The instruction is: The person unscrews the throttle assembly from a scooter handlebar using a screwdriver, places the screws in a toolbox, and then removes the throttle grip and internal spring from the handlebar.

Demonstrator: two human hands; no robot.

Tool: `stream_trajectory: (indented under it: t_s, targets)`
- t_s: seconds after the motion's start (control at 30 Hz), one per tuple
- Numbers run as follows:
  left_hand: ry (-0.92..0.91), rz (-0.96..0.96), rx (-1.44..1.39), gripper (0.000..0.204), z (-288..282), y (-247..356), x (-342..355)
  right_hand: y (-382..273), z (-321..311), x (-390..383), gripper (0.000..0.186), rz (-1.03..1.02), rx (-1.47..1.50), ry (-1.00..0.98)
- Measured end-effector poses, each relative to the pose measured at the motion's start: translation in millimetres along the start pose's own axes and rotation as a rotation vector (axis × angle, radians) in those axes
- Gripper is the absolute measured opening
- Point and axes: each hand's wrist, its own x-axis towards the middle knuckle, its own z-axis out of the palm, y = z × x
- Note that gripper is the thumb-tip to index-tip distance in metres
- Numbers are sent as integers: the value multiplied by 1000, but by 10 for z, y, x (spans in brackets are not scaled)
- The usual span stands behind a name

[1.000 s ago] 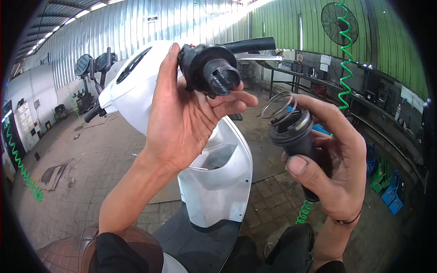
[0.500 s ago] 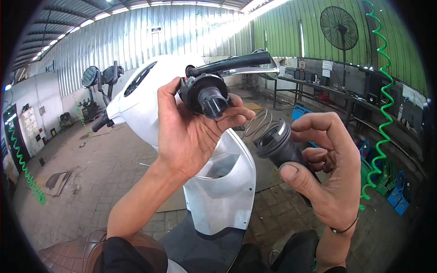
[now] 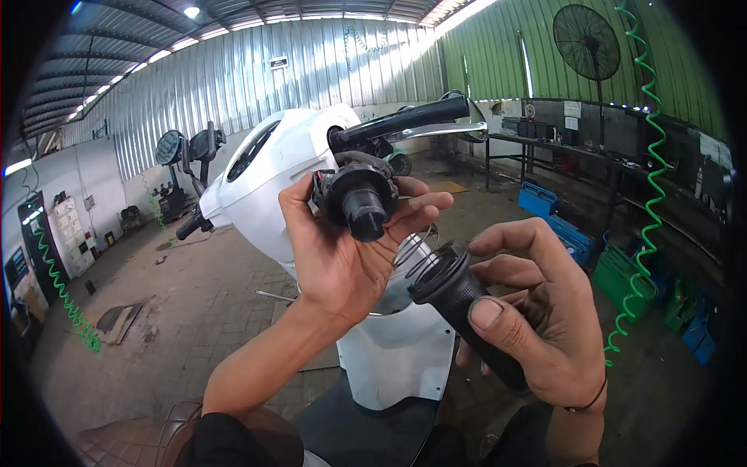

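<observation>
My left hand (image 3: 334, 249) is closed from below around a round black throttle housing (image 3: 354, 194), whose short black tube end points toward me. My right hand (image 3: 537, 319) grips a ribbed black handlebar grip (image 3: 475, 319), tilted with its collared open end up and left. At that mouth, a thin metal coil spring (image 3: 424, 253) stretches toward my left fingers; whether it is fixed to either part, I cannot tell. Grip and housing stand apart. Just above the housing runs the scooter's black handlebar tube (image 3: 408, 122), with a silver brake lever (image 3: 443, 130) beside it.
A white scooter (image 3: 272, 183) fills the middle, its brown seat (image 3: 140, 436) at lower left. Workbench (image 3: 560, 144), blue toolboxes (image 3: 537, 200) and a green coiled hose (image 3: 655, 187) lie to the right. A standing fan (image 3: 587, 43) is behind them.
The view has shifted, so the scene sits lower and further right. My right hand has brought the grip lower and closer to the housing, and the spring now shows at the grip's mouth.
</observation>
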Motion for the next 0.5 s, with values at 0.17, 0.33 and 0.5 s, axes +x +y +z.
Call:
stream_trajectory:
  t_s: [0.17,0.33,0.5]
  targets:
    - [-182,227,174,57,-64,-161,-35,89,-36,-24,53,54,85,-52]
    - [-99,197,123,60,-37,-215,-70,211,-74,-13,50,152,289,-121]
    - [73,81,42,64,3,-188,-47,297,-108,46,43,245,562,-160]
